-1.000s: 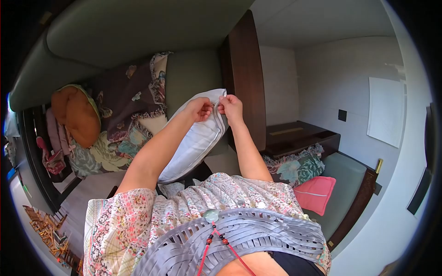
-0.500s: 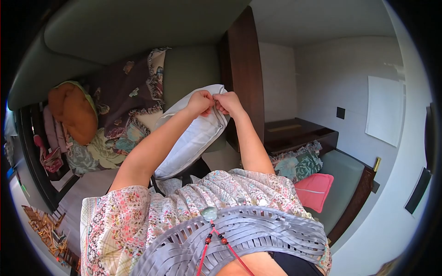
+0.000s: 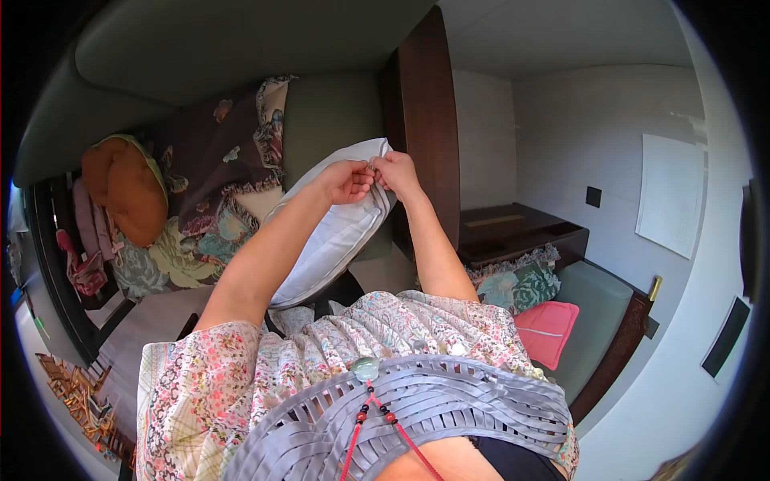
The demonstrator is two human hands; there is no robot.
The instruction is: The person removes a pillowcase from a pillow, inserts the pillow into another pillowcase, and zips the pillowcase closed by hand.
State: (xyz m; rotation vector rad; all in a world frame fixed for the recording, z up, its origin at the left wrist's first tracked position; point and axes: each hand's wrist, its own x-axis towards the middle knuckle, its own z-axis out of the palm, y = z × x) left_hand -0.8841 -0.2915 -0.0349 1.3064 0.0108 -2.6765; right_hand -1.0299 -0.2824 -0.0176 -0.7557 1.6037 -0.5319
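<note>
A white pillow (image 3: 333,244) with piped edges hangs tilted in front of my body, its top corner between my hands. My left hand (image 3: 348,182) has its fingers closed on the pillow's edge near that corner. Right beside it, my right hand (image 3: 394,173) pinches the same edge, close to the tip of the corner. The fingertips of both hands nearly meet there, and any small part between them is too small to make out.
A green sofa (image 3: 330,120) with a dark floral throw (image 3: 204,152) and an orange cushion (image 3: 126,188) lies at the left. A dark wooden cabinet (image 3: 429,120) stands ahead. A pink cushion (image 3: 547,333) rests on a green seat at the right.
Both hands and the pillow corner have shifted slightly up and to the left. My hands came together at the edge, and my left fingers have since loosened slightly.
</note>
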